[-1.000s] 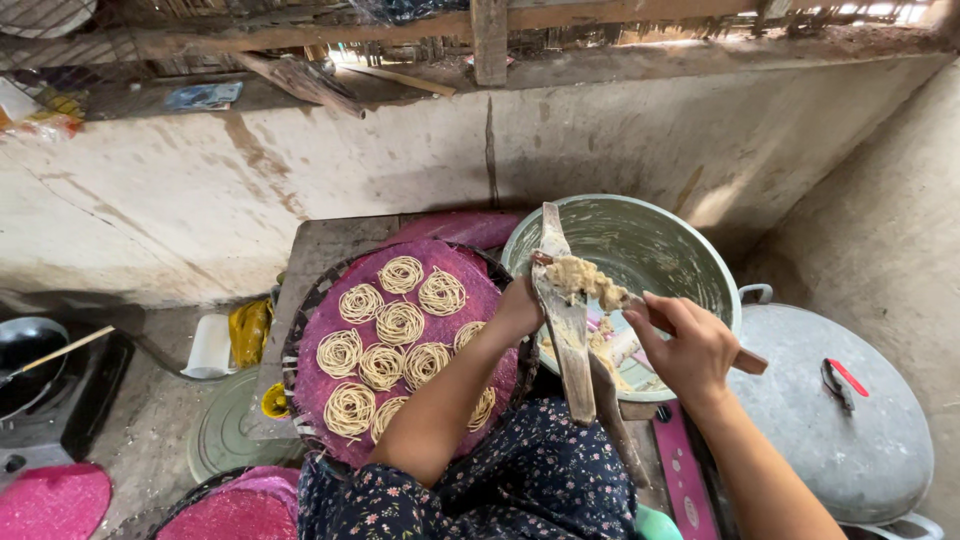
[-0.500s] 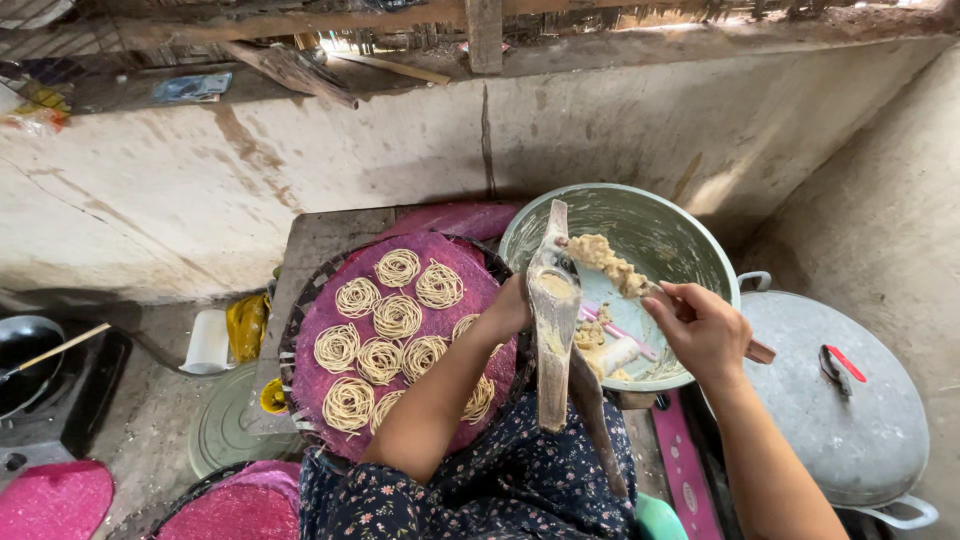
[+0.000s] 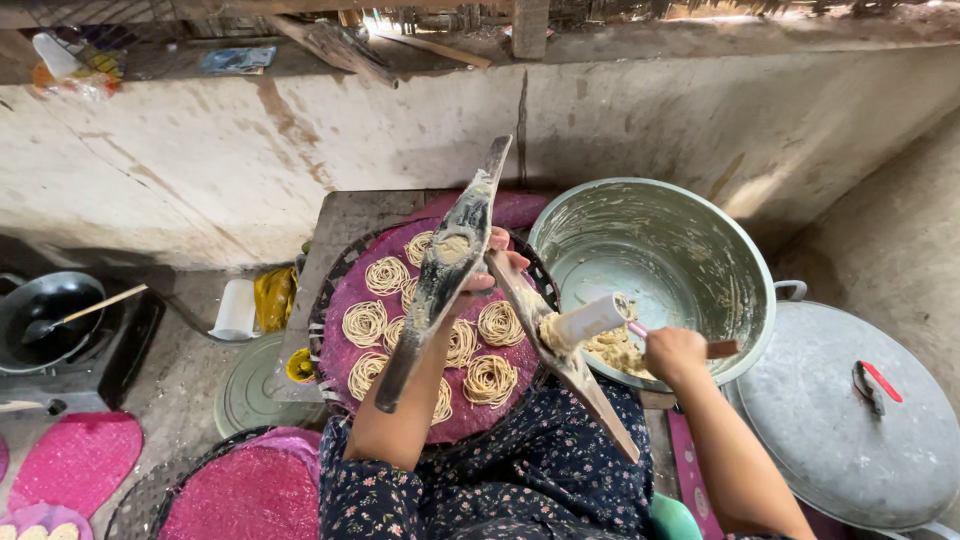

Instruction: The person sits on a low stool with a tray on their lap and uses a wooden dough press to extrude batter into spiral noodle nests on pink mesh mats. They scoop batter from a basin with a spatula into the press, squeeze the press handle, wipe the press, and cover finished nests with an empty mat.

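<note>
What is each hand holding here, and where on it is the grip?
Left hand: the opened two-armed wooden dough press, gripped near the hinge where the arms meet. Right hand: a scraper, gripped by its handle, over the metal basin.

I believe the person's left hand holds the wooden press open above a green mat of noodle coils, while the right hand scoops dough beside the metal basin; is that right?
Not quite: the head view shows the mat is pink, not green. The left hand does hold the wooden press open above the noodle coils, and the right hand scoops dough beside the metal basin.
</note>
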Demonstrator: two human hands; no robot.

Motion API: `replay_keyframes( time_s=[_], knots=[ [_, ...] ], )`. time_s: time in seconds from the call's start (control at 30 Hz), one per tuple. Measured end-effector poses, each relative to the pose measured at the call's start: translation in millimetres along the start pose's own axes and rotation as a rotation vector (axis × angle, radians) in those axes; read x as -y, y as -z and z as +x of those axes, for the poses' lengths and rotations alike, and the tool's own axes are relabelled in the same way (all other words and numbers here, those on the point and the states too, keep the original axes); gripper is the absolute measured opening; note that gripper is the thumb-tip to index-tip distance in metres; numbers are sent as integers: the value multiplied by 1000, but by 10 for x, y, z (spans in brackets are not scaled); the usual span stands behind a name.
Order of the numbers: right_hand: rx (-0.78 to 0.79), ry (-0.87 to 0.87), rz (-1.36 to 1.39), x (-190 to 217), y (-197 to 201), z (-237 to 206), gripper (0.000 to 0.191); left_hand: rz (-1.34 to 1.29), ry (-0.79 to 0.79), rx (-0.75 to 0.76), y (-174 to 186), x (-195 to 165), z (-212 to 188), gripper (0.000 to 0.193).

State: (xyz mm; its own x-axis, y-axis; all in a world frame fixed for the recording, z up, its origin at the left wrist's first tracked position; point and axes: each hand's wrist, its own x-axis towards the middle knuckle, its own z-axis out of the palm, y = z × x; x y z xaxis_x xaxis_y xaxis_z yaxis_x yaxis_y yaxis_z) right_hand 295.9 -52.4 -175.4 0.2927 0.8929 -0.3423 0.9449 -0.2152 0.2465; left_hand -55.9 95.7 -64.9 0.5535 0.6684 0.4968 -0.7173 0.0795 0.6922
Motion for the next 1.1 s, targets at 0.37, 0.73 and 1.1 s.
replay_keyframes(
  time_s=[0.37, 0.73, 1.1],
  knots=[
    [716, 755, 2314, 1014, 892, -1178, 72, -172, -288, 311, -475, -436, 1, 49],
    [280, 1123, 2216, 996, 1536, -1682, 102, 1132, 36, 136, -698, -1155, -1044, 79],
    [-854, 1057, 679, 1443, 1767, -2245, 105, 1535, -50, -10, -979, -1139, -1705, 57]
  ],
)
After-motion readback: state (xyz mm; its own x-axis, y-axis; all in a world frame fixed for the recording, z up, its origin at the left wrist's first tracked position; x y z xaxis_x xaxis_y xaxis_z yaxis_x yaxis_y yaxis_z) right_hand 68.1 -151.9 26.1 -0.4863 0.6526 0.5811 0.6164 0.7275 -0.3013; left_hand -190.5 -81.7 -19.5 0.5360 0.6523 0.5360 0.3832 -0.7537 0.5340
